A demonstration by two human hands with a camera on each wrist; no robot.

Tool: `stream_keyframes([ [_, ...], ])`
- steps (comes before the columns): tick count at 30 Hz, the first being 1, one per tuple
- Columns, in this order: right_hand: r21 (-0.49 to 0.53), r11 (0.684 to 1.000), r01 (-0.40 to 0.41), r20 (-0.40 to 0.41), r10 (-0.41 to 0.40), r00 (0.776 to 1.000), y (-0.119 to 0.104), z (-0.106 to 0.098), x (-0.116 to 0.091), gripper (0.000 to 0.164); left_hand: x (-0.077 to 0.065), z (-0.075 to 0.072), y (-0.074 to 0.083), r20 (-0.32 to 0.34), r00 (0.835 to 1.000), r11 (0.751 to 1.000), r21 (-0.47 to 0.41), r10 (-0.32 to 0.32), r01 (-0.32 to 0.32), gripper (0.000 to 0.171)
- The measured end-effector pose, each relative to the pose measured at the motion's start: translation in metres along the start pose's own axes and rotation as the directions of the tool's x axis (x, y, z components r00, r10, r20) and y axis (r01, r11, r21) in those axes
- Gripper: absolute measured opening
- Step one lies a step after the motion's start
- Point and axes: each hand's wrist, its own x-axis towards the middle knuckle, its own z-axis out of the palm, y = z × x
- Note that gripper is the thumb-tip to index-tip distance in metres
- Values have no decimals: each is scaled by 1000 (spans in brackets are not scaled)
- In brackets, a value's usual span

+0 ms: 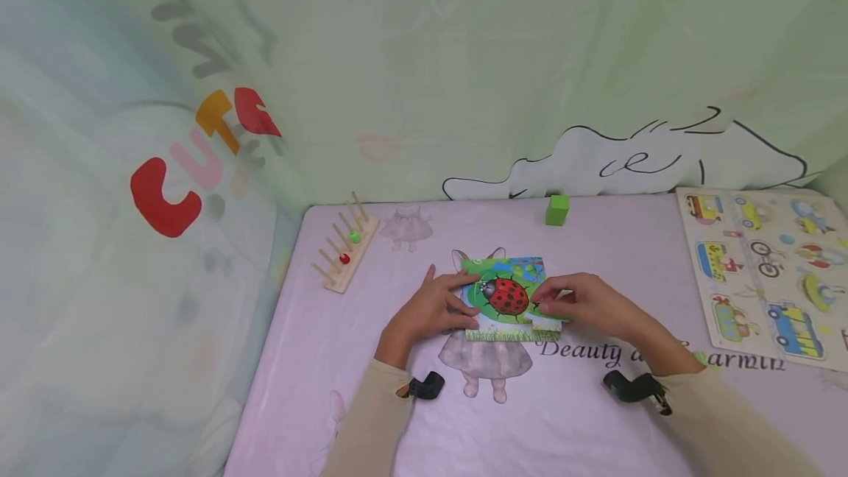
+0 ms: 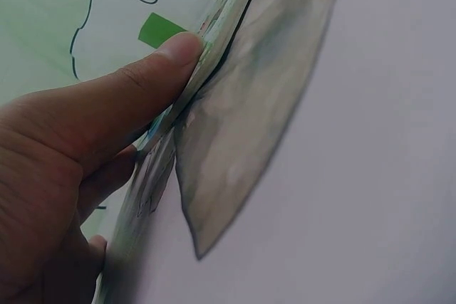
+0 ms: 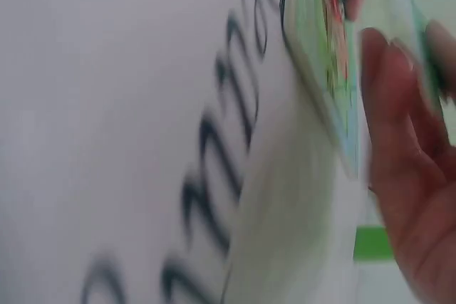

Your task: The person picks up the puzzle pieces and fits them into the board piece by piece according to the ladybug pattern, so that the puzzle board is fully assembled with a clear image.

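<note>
A square picture puzzle [image 1: 506, 297] with a red ladybug on green leaves lies flat on the table. My left hand [image 1: 433, 305] rests at its left side, thumb and a finger reaching onto the board; in the left wrist view the straight thumb [image 2: 142, 90] lies against the puzzle's edge [image 2: 231, 30]. Over the puzzle's lower right corner, my right hand [image 1: 583, 302] pinches a puzzle piece [image 1: 547, 324] with a pale, grassy print. The right wrist view is blurred; there the piece [image 3: 426, 58] stands tilted between thumb and fingers, apart from the puzzle [image 3: 320, 55].
Behind the puzzle stands a green block [image 1: 557, 210]. On the left is a wooden peg rack [image 1: 351, 256] with a red and a green bead. A board of vehicle pictures [image 1: 762, 278] lies at the right. Hanging cloth [image 1: 424, 79] borders the table's back and left side.
</note>
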Motion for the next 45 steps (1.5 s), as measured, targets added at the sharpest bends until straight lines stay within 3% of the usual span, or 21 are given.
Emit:
stream_keyframes([
  [6, 41, 996, -74, -5, 74, 997, -8, 12, 10, 22, 0, 1, -2, -4, 1000, 1000, 27, 13, -13, 29],
  [14, 99, 989, -111, 33, 108, 994, -10, 23, 17, 26, 0, 2, -4, -8, 1000, 999, 25, 20, -20, 30],
  [24, 39, 981, -192, -80, 195, 978, -17, 36, 21, 24, -1, 3, -5, -17, 1000, 1000, 14, 20, -19, 28],
  [33, 34, 976, -215, -154, 218, 964, -21, 46, 21, 13, 1, 3, -3, -2, 1000, 999, 38, 10, -10, 29],
  [45, -132, 951, -281, -258, 241, 936, -21, 55, 21, 10, 1, 1, -1, -6, 1000, 999, 37, 11, -11, 29],
])
